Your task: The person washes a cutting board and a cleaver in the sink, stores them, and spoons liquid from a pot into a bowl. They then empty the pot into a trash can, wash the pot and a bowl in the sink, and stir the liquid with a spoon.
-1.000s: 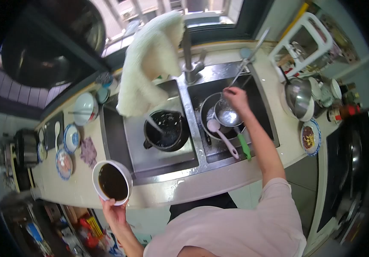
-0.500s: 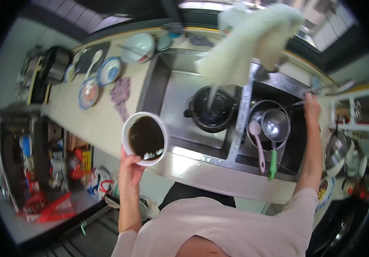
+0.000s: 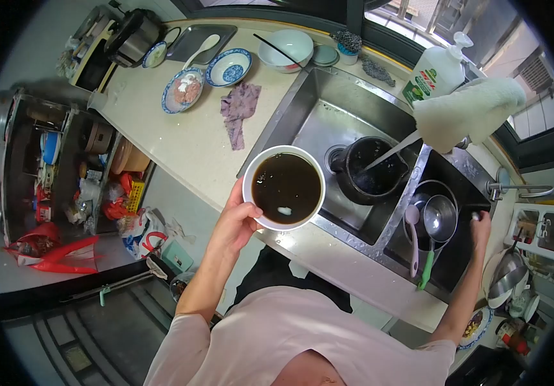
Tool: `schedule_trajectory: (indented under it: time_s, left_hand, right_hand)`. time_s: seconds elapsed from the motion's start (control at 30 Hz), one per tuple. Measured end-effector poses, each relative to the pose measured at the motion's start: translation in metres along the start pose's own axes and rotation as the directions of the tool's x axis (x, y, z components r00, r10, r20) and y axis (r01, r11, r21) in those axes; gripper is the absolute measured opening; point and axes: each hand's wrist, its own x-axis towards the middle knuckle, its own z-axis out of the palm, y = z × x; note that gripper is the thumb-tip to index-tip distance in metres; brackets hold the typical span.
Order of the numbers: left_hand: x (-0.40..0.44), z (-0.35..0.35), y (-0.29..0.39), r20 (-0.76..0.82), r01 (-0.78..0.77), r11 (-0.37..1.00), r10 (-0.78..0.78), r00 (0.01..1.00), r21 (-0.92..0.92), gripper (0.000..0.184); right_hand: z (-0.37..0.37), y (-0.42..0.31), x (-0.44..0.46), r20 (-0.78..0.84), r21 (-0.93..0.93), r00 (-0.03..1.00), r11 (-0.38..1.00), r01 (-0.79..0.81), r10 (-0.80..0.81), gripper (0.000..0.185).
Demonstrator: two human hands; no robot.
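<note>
My left hand (image 3: 230, 225) grips a white bowl (image 3: 249, 186) of dark brown liquid, thumb at its rim, in front of the sink. A pale spot shows on the liquid. My right hand (image 3: 480, 230) is closed at the right side of the right sink basin; what its fingers hold, if anything, I cannot make out. Beside it, a metal pan holds a green-handled ladle (image 3: 440, 217) and a pink spoon (image 3: 413, 233). In the left basin (image 3: 309, 128) a dark pot (image 3: 348, 183) stands under a stream of water.
A pale cloth (image 3: 463, 112) hangs over the tap, near a soap pump bottle (image 3: 433, 72). On the left counter are a purple rag (image 3: 240, 110), blue-patterned bowls (image 3: 229, 67), a larger bowl (image 3: 288, 48) and a rice cooker (image 3: 134, 37). A rack (image 3: 544, 225) stands at right.
The view has turned, shifting the counter and sink rightward. My left hand still holds the bowl. My right hand appears lower along the right basin's side.
</note>
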Motion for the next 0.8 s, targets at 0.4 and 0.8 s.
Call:
schedule_trajectory:
  time_s: [0.4, 0.8]
  left_hand:
    - [0.025, -0.063, 0.044, 0.244, 0.152, 0.988, -0.145, 0.959, -0.013, 0.077]
    - [0.050, -0.115, 0.076, 0.374, 0.227, 0.973, -0.222, 0.901, 0.030, 0.074]
  right_hand:
    - [-0.063, -0.259, -0.201, 0.397, -0.006, 0.830, 0.903, 0.430, -0.393, 0.031]
    - [-0.063, -0.403, -0.249, 0.362, 0.077, 0.681, 0.749, 0.659, -0.636, 0.055]
